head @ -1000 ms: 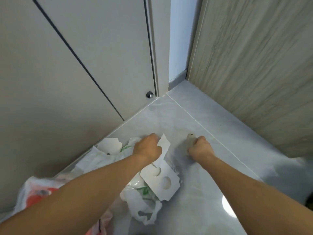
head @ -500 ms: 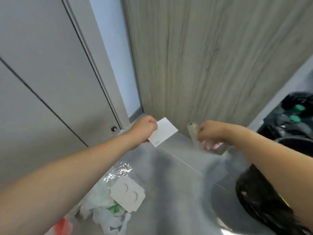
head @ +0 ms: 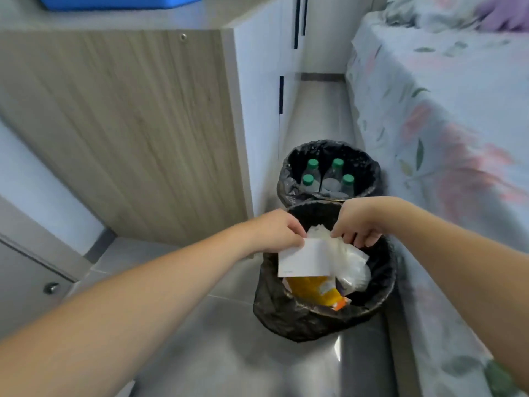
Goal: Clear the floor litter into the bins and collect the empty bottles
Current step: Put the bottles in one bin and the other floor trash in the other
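Your left hand [head: 276, 232] is pinching a flat white card [head: 304, 260] and your right hand [head: 356, 224] is gripping crumpled clear plastic wrapping [head: 347, 257], both poised over the near black-lined bin [head: 380, 285], evidently for dropping in.

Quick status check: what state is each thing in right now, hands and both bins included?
Left hand: pinching the white card above the near bin.
Right hand: fingers curled over the near bin; grip unclear.
Near bin: open, black liner, holds litter.
Far bin: open, holds four capped bottles.
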{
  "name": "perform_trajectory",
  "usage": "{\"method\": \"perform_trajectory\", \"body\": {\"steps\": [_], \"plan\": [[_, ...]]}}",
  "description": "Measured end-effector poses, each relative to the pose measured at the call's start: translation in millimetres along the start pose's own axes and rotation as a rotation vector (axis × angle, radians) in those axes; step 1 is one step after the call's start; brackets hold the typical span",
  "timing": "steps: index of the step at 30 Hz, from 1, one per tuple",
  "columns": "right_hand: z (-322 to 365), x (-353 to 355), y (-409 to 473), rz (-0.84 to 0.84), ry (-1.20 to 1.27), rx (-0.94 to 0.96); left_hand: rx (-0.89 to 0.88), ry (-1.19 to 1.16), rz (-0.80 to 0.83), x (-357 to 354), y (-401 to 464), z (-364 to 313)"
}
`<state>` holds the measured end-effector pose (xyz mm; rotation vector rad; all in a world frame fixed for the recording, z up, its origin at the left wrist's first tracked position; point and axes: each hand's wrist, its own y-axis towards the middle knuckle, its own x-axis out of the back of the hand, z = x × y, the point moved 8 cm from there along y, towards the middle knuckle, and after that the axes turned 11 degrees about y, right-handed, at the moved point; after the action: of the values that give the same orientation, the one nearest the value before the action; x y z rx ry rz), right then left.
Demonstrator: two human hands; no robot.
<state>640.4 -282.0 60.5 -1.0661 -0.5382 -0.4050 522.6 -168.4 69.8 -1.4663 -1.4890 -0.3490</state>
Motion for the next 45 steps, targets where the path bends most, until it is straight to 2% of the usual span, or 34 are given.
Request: {"method": "perform_trajectory", "body": {"steps": [2, 4, 8, 14, 22, 28, 34, 41, 45], "plan": [[-9, 5, 3, -0.062, 0.003, 0.030, 0.001, 0.195, 0.053, -19, 14, -5], [-6, 17, 3, -0.178, -0.015, 0.101, 0.003, 0.334, -0.013, -17, 22, -2], [29, 16, -2, -0.263, -0.060, 0.283, 0.068, 0.368, -0.194, 17, 13, 28], [117, -60, -16, -0.131, -0.183, 0.489, 0.175, 0.425, -0.331, 52, -29, 117], [247, -194, -14, 0.067, -0.347, 0.619, 0.339, 0.387, -0.229, 60, -112, 270], [306, -326, 1, 0.205, -0.371, 0.603, 0.549, 0.228, -0.161, 32, -206, 405], [327, -462, 21, 0.320, -0.405, 0.544, 0.801, 0.050, -0.123, -47, -295, 513], [330, -550, 65, 0.246, -0.384, 0.446, 0.914, -0.054, -0.135, -111, -330, 550], [331, -560, 83, 0.193, -0.394, 0.416, 0.859, -0.165, -0.202, -125, -323, 532]]}}
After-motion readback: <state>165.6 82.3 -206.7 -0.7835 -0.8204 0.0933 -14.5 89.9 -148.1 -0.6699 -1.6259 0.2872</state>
